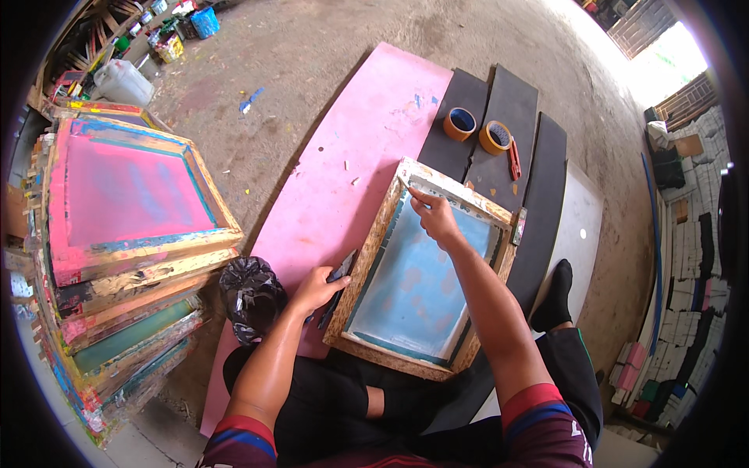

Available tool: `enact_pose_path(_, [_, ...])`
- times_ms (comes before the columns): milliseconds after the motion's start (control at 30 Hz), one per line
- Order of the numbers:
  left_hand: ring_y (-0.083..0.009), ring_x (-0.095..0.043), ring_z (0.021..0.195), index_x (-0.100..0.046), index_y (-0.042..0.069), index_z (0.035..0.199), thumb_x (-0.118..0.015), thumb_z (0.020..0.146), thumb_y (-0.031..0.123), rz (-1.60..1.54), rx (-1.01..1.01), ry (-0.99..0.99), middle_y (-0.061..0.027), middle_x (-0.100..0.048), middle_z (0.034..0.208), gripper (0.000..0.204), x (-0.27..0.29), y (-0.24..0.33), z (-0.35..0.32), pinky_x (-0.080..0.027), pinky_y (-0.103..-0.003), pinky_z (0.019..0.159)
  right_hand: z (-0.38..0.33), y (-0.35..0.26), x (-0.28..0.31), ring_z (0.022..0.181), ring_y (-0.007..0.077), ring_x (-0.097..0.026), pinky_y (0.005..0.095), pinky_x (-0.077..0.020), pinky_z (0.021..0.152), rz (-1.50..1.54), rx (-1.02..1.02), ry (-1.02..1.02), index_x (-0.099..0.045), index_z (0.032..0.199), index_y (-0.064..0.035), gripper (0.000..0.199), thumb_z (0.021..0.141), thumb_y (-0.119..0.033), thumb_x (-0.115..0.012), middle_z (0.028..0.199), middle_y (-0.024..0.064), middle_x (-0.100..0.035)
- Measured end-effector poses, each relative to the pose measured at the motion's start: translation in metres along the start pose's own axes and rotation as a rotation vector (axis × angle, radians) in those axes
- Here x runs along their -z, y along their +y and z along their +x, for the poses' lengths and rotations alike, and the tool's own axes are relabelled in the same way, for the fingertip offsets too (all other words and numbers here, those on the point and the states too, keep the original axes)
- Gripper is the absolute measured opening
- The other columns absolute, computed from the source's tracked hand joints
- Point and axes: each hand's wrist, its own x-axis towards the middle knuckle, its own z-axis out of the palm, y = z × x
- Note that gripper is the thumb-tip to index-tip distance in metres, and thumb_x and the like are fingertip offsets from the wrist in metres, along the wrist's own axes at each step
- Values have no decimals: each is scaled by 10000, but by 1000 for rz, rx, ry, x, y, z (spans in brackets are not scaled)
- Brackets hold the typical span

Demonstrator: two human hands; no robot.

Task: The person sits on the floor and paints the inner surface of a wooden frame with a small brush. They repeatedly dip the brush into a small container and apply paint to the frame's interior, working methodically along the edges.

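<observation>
A wooden screen-printing frame (367, 261) with blue mesh (425, 273) rests tilted in front of me, its wood stained and worn. My right hand (437, 221) reaches over the mesh to the frame's far left corner. Its fingers pinch a thin, pale, stick-like tool (405, 184), whose tip meets the inner corner; its exact kind is unclear. Beside the frame's left edge, my left hand (312, 290) is closed around a dark, narrow flat strip (334, 296), thumb against the wood. Part of that strip is hidden under the hand.
Pink (335, 171) and black boards (511, 109) lie beneath the frame. Two tape rolls (494, 137) and a red cutter (515, 160) rest on the black ones. A black plastic bag (251, 296) sits near my left forearm. Stacked screen frames (140, 261) stand left; paint containers (168, 47) lie beyond.
</observation>
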Motion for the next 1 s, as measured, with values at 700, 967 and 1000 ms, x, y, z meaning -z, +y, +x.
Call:
enact_pose_path(700, [-131, -663, 799, -744, -64, 1022, -807, 997, 311, -13, -29, -32, -80, -754, 851, 382, -2, -3, 5, -544, -381, 745, -40, -10, 4, 997, 428, -765, 523, -587, 893, -451, 229, 164, -686, 1469, -281, 397, 1081, -332, -618, 1070, 237, -789])
enact_pose_path(967, [-174, -684, 776, -738, -71, 1011, -811, 987, 333, 107, -13, 9, -134, -751, 822, 411, -1, 8, 1, -539, -410, 736, -46, -23, 4, 1013, 400, -764, 509, -591, 902, -553, 217, 173, -729, 1408, -286, 355, 1068, -329, -637, 1044, 183, -804])
enact_pose_path(1000, [-175, -687, 780, -741, -69, 1021, -809, 987, 330, 108, -9, 8, -136, -753, 826, 407, 0, 8, 1, -538, -411, 739, -46, -25, 3, 1005, 406, -764, 518, -588, 898, -569, 226, 170, -724, 1411, -277, 355, 1072, -314, -625, 1040, 199, -799])
